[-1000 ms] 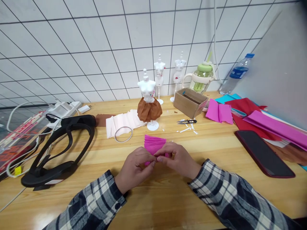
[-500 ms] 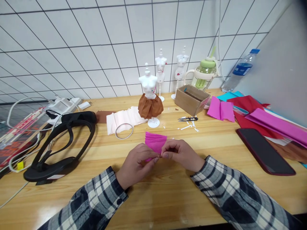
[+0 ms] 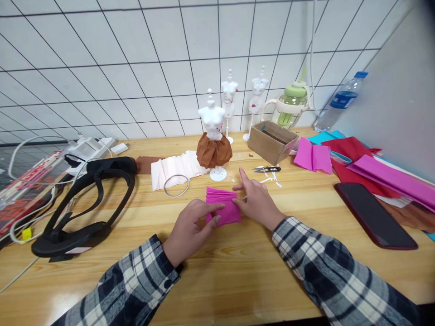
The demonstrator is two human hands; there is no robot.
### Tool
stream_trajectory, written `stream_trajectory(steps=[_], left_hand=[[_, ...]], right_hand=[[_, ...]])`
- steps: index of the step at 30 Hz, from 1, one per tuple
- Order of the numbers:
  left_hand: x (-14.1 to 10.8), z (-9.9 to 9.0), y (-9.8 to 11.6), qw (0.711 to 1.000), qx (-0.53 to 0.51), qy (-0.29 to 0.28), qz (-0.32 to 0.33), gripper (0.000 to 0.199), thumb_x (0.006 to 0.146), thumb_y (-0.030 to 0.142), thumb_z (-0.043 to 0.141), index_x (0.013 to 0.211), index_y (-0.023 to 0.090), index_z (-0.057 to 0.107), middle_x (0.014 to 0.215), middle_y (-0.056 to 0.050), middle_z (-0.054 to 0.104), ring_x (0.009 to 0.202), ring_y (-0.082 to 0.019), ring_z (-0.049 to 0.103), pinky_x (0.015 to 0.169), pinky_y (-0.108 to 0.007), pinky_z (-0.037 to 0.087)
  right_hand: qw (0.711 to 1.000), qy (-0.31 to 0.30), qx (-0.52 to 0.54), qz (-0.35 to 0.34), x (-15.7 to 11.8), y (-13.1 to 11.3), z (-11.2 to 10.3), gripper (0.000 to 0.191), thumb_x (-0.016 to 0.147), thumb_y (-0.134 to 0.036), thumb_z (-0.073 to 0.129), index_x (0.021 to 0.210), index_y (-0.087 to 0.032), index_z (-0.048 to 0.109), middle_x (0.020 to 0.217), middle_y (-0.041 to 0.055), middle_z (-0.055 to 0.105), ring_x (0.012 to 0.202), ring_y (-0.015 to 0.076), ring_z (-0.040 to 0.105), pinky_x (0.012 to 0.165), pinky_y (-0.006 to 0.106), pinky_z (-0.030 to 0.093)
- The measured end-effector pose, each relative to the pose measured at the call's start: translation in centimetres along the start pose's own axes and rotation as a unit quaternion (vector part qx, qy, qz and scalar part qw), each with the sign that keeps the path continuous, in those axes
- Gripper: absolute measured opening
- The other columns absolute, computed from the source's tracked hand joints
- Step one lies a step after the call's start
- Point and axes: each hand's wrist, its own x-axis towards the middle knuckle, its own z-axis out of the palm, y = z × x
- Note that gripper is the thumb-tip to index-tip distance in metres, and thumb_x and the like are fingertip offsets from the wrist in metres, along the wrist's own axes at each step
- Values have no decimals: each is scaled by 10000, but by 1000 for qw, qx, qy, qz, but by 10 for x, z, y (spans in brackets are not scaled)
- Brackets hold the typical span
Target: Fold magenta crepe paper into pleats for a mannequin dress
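A magenta pleated paper [image 3: 226,212] lies on the wooden table [image 3: 217,280], its folds fanned along the top edge. My left hand [image 3: 193,226] rests at its left side, thumb and index finger apart over the paper. At the right edge, my right hand [image 3: 255,200] touches the paper with its thumb, the index finger stretched upward. Behind the paper stands a small white dress form [image 3: 211,118] wearing a brown gathered paper skirt [image 3: 214,151].
Pale pink paper [image 3: 180,167] and a metal ring [image 3: 176,186] lie left; a black headset frame [image 3: 91,213] is farther left. Right are snips [image 3: 267,169], a cardboard box [image 3: 272,142], a phone [image 3: 375,215] and coloured papers [image 3: 353,151]. Two more dress forms stand behind.
My hands have parted from their pinch at the paper's lower edge. The right hand has moved up with its index finger extended, and more of the magenta paper shows.
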Motion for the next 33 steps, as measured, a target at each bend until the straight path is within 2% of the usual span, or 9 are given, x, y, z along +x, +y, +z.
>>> stream_trajectory(steps=[3, 5, 7, 9, 13, 17, 22, 26, 33], left_hand=[[3, -1, -3, 998, 53, -4, 22, 288, 905, 280, 567, 1184, 241, 631, 1017, -47, 697, 936, -193, 600, 860, -348, 454], [5, -3, -3, 993, 107, -10, 40, 383, 883, 327, 595, 1255, 237, 591, 1185, -76, 655, 1100, -245, 557, 970, -411, 416], [6, -5, -1, 985, 164, -13, 53, 516, 843, 389, 637, 1328, 243, 539, 1350, -92, 568, 1268, -312, 449, 1071, -490, 328], [6, -6, 1, 977, 205, -14, 53, 573, 813, 411, 665, 1345, 252, 523, 1405, -88, 530, 1332, -348, 385, 1118, -555, 221], [6, -6, 7, 977, 208, -27, 31, 307, 846, 379, 638, 1133, 273, 653, 1101, -41, 712, 1143, -289, 561, 1110, -596, 110], [6, -6, 13, 980, 196, -26, 36, 145, 872, 354, 607, 944, 278, 706, 889, -2, 731, 980, -232, 610, 1079, -582, 116], [6, -5, 12, 984, 177, -35, 1, 125, 863, 319, 609, 889, 288, 728, 803, 5, 695, 883, -204, 584, 1023, -530, 200], [7, -3, 7, 990, 123, -53, -46, 134, 855, 338, 628, 877, 276, 744, 830, -11, 693, 850, -184, 586, 934, -444, 289], [7, -2, 3, 990, 127, -56, -35, 87, 829, 315, 664, 813, 275, 739, 824, 11, 698, 861, -189, 593, 951, -456, 235]], right_hand=[[1000, -6, 13, 1, 0, -5, 3, 855, 797, -184, 630, 1522, -184, 177, 977, 46, 715, 966, 244, 585, 929, 452, 387], [998, -16, 47, -23, -4, -10, 2, 829, 804, -142, 590, 1520, -192, 175, 934, 20, 711, 914, 216, 589, 900, 406, 405], [994, -33, 77, -64, -10, -17, 0, 830, 801, -110, 564, 1521, -209, 163, 928, 2, 703, 895, 198, 587, 885, 379, 413], [990, -43, 87, -104, -16, -25, 0, 836, 798, -91, 550, 1522, -224, 153, 930, -8, 697, 906, 193, 585, 899, 381, 405], [987, -38, 103, -116, -26, -36, 0, 853, 804, -87, 547, 1527, -230, 119, 925, -14, 694, 917, 189, 585, 907, 381, 394], [988, -44, 124, -76, -28, -39, -1, 877, 796, -88, 566, 1529, -245, 111, 906, -26, 700, 794, 165, 580, 842, 354, 409], [988, -47, 140, -54, -29, -41, 0, 870, 796, -97, 574, 1525, -275, 133, 884, -42, 704, 738, 151, 565, 806, 338, 410], [985, -64, 161, -25, -29, -42, 2, 903, 773, -97, 590, 1528, -283, 129, 865, -45, 706, 710, 149, 557, 751, 314, 424], [975, -97, 199, -2, -30, -38, 5, 897, 761, -98, 589, 1526, -283, 157, 847, -52, 701, 667, 126, 572, 733, 298, 454]])
